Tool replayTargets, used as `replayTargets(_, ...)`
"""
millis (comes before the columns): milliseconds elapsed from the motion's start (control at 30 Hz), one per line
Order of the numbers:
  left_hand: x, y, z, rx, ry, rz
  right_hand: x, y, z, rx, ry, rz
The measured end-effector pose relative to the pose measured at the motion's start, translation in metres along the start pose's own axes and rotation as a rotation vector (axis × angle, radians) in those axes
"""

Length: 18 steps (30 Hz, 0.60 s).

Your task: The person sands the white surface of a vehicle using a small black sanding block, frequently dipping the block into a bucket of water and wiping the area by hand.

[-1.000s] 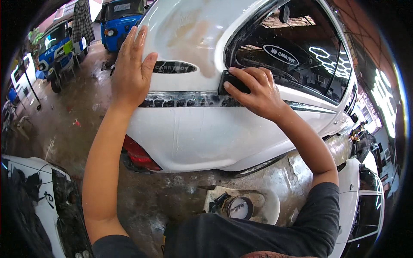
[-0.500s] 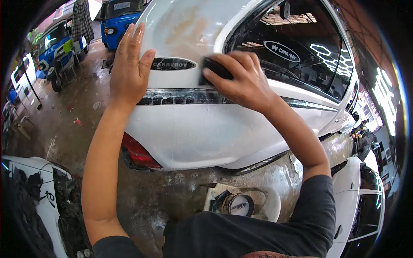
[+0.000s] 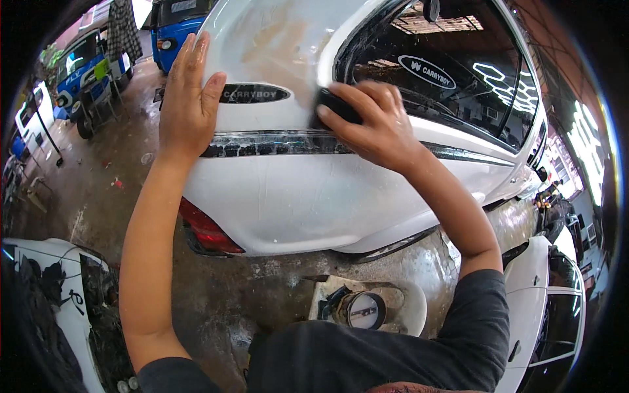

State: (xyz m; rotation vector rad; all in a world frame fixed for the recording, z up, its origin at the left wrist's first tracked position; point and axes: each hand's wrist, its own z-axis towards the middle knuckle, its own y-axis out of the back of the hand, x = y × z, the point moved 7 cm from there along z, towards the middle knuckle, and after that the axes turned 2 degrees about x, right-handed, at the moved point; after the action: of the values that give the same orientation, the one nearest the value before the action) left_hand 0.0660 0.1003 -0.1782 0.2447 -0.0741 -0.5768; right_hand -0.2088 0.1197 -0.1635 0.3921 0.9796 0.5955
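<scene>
My left hand (image 3: 188,108) lies flat with fingers stretched out against the rear edge of the white canopy (image 3: 226,56), left of a dark oval badge (image 3: 262,94). My right hand (image 3: 380,128) grips a black sanding block (image 3: 339,108) and presses it on the white surface between the badge and the dark side window (image 3: 426,49). The underside of the block is hidden. Faded tan patches (image 3: 278,39) show in the paint above the badge. Below runs a black trim strip (image 3: 275,144) with whitish wet streaks.
A red tail light (image 3: 206,226) sits at the vehicle's lower left corner. Near my body, a pale stool (image 3: 409,308) bears a round container (image 3: 364,310) of cloudy liquid. The floor (image 3: 223,295) is wet. Another white car (image 3: 534,308) stands at right, blue vehicles (image 3: 177,23) at far left.
My right hand has slid the sanding block a little to the right, away from the badge. My left hand stays flat on the canopy edge; the whole view has shifted slightly.
</scene>
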Motion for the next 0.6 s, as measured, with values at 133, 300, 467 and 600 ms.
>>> replayTargets(133,-0.004,-0.004,0.001,-0.009,0.005,-0.003,-0.011,0.0,-0.022,0.009,0.003,-0.012)
replayTargets(300,-0.001,-0.002,0.0,0.005,-0.002,0.02,-0.005,0.004,0.032,-0.082,-0.005,-0.016)
replayTargets(467,-0.006,-0.002,0.0,0.006,0.02,-0.002,-0.012,0.003,-0.035,-0.013,-0.011,-0.007)
replayTargets(600,-0.005,-0.003,0.001,-0.015,-0.014,0.005,0.006,-0.003,0.004,0.046,0.081,-0.021)
